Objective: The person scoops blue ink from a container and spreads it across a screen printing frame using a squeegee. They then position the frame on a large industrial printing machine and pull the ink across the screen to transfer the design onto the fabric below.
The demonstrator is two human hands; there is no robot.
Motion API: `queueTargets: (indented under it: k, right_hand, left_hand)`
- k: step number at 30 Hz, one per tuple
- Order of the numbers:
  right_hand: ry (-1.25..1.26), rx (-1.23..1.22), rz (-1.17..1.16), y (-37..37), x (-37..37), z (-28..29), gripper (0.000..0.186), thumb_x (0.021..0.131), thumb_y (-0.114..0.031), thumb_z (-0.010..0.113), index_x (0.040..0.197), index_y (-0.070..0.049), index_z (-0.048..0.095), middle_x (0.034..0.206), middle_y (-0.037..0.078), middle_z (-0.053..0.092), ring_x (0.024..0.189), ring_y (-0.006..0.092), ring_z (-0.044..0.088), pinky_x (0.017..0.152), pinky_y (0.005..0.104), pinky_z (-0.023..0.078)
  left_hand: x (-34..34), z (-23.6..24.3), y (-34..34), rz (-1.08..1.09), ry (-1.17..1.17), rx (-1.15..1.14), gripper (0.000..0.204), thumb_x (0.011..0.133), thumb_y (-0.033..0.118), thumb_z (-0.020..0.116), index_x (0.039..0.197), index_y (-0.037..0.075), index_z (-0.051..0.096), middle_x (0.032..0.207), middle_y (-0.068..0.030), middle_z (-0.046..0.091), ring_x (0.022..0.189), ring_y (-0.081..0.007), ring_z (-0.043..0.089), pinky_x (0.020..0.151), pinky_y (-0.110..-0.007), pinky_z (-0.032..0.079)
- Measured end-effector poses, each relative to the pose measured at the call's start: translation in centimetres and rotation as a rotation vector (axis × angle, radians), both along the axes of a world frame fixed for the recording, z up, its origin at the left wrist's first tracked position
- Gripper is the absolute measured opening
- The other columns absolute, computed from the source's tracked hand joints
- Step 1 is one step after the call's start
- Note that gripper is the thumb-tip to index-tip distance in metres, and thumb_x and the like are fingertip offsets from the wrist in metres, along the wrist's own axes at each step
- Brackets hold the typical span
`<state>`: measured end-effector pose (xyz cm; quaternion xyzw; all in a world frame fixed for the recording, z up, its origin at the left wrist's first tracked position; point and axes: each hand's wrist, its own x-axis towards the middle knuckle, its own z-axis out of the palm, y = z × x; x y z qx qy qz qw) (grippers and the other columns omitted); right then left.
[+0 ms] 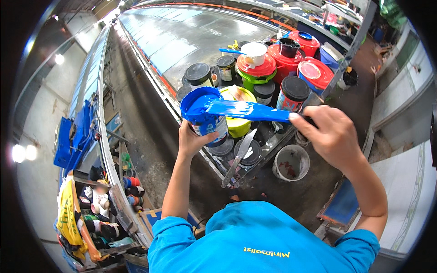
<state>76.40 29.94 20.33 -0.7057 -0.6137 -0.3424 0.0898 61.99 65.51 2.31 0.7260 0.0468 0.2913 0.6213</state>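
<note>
My left hand [190, 142] is wrapped round an open tub [215, 129] of thick blue paint, held up at the table's near corner. The paint coats its rim and streaks its label. In my right hand [328, 132] is the handle end of a flat spatula [268, 112], its blade covered in blue with a white glossy patch. The blade lies level, its tip over the tub's mouth at the right rim. Just beyond is a yellow-green tub [238, 126]. Below the spatula, a long grey scraper [241, 152] lies across a black lid [252, 154].
Black-lidded jars [199, 73] and red-lidded buckets [315, 73] crowd the table end. A white cup [254, 51] stands on one lid. A dirty bucket [291, 163] sits on the floor to the right. The long table [205, 36] runs away; a shelf of bottles [107, 227] is at lower left.
</note>
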Motion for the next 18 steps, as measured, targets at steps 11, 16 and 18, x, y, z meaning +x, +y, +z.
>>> queueTargets:
  k: [11, 16, 18]
  right_hand:
    - [1.120, 0.160, 0.046, -1.2, 1.8, -1.5, 0.034, 0.084, 0.000, 0.077, 0.119, 0.001, 0.074, 0.096, 0.015, 0.076, 0.079, 0.0144, 0.068, 0.075, 0.0289, 0.054]
    - [1.196, 0.142, 0.063, -1.0, 2.3, -2.1, 0.034, 0.084, -0.002, 0.077, 0.118, 0.001, 0.073, 0.095, 0.014, 0.076, 0.080, 0.0131, 0.068, 0.074, 0.0291, 0.054]
    - [1.157, 0.127, 0.082, -0.9, 2.5, -2.4, 0.034, 0.084, -0.002, 0.077, 0.117, 0.001, 0.073, 0.092, 0.014, 0.076, 0.078, 0.0148, 0.068, 0.074, 0.0302, 0.054]
  left_hand:
    - [-3.1, 1.8, 2.8, -0.218, -0.090, -0.248, 0.108, 0.056, 0.028, 0.097, 0.147, -0.001, 0.046, 0.139, -0.0120, 0.060, 0.128, -0.0246, 0.059, 0.110, -0.043, 0.047]
    - [-4.2, 2.7, 3.8, -0.222, -0.042, -0.064, 0.118, 0.051, 0.038, 0.099, 0.149, -0.001, 0.044, 0.143, -0.0142, 0.058, 0.129, -0.0281, 0.058, 0.108, -0.046, 0.048]
    - [-4.4, 2.8, 3.9, -0.237, -0.041, -0.048, 0.118, 0.052, 0.038, 0.099, 0.149, -0.001, 0.045, 0.142, -0.0143, 0.058, 0.129, -0.0282, 0.058, 0.108, -0.046, 0.048]
